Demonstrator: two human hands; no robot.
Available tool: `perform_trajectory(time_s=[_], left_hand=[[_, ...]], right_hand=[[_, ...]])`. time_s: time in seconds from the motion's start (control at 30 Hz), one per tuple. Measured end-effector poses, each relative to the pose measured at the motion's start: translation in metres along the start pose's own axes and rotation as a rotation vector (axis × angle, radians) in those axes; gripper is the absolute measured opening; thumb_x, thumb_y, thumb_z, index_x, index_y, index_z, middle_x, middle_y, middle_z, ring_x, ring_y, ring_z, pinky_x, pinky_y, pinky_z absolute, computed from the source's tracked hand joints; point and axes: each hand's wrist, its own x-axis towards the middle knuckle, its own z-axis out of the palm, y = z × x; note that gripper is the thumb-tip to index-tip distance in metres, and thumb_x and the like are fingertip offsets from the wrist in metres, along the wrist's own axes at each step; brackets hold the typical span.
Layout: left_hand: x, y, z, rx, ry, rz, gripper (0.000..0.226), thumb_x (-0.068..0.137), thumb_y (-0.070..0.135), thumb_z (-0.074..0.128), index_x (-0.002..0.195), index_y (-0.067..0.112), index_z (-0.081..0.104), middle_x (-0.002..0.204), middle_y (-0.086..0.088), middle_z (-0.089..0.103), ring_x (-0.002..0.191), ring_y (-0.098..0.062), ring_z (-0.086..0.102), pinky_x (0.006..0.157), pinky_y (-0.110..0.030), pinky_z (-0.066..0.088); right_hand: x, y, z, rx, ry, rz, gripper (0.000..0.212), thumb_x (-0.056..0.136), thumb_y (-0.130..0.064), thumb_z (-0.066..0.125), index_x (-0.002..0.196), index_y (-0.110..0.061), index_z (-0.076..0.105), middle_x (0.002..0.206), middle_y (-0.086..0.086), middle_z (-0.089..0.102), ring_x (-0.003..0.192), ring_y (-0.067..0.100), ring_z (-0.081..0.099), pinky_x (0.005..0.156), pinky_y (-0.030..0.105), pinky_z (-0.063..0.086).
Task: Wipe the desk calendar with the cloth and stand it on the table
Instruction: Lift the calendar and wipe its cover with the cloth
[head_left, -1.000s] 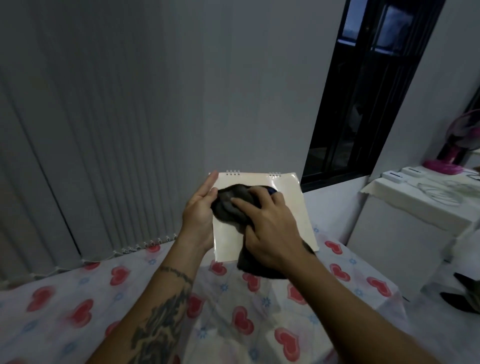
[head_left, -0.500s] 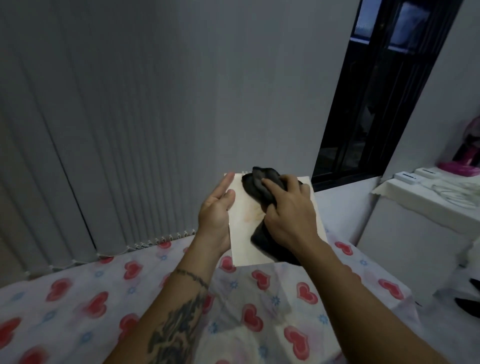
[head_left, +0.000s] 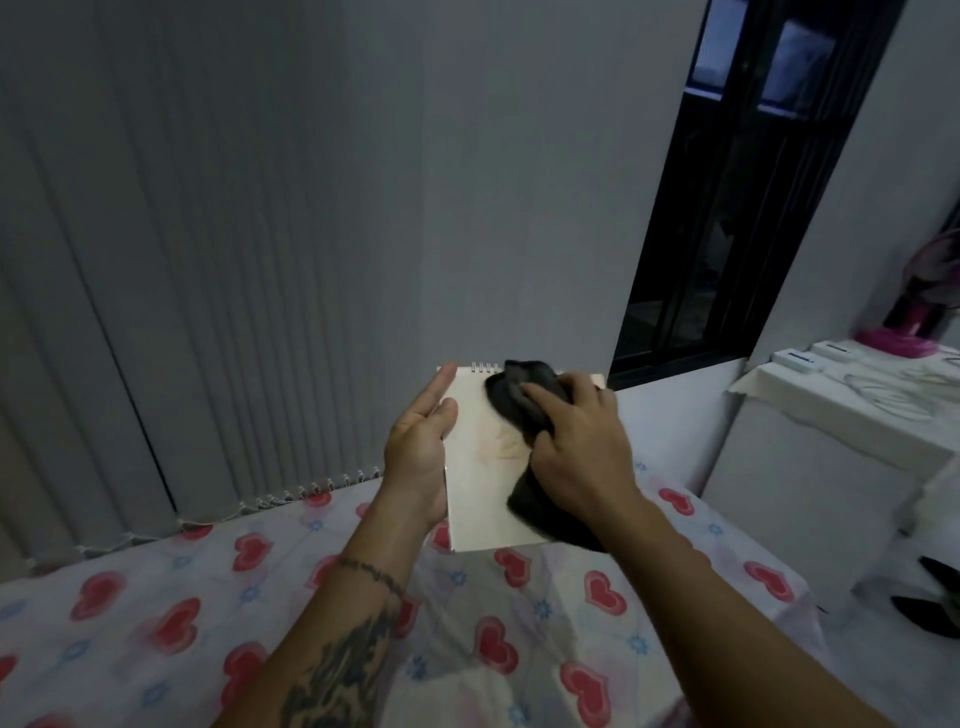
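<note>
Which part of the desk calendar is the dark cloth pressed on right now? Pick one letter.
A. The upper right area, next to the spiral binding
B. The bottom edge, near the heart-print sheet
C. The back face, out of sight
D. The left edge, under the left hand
A: the right hand presses the dark cloth on the desk calendar at its upper right, beside the spiral binding, while the left hand steadies the left edge.

Heart-print sheet (head_left: 519, 649) below grey vertical blinds (head_left: 208, 260); a dark window (head_left: 753, 182) (right); pink fan (head_left: 924, 322).
</note>
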Motion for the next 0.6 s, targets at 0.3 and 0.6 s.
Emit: perform_trajectory(time_s=[0.3,0.6], left_hand=[[0.008,0.010,-0.017,-0.003,0.026,0.059,0.039,0.100,0.007,0.046,0.129,0.027,0.063,0.106,-0.002,0.078,0.090,-0.021,0.073,0.076,-0.038,0.062],[-0.003,-0.001,0.006,-0.021,-0.005,0.033,0.042,0.101,0.005,0.043,0.111,0.032,0.073,0.129,-0.017,0.066,0.114,-0.036,0.066,0.096,-0.052,0.053]], right_hand=[[-0.011,0.021,-0.008,-0.008,-0.055,-0.048,0.045,0.086,-0.020,0.049,0.129,-0.028,0.058,0.137,0.002,0.045,0.113,0.024,0.040,0.095,0.039,0.043],[-0.009,-0.006,0.001,-0.002,-0.038,-0.171,0.051,0.084,-0.027,0.045,0.133,-0.030,0.053,0.136,0.003,0.046,0.109,0.027,0.041,0.091,0.039,0.042]])
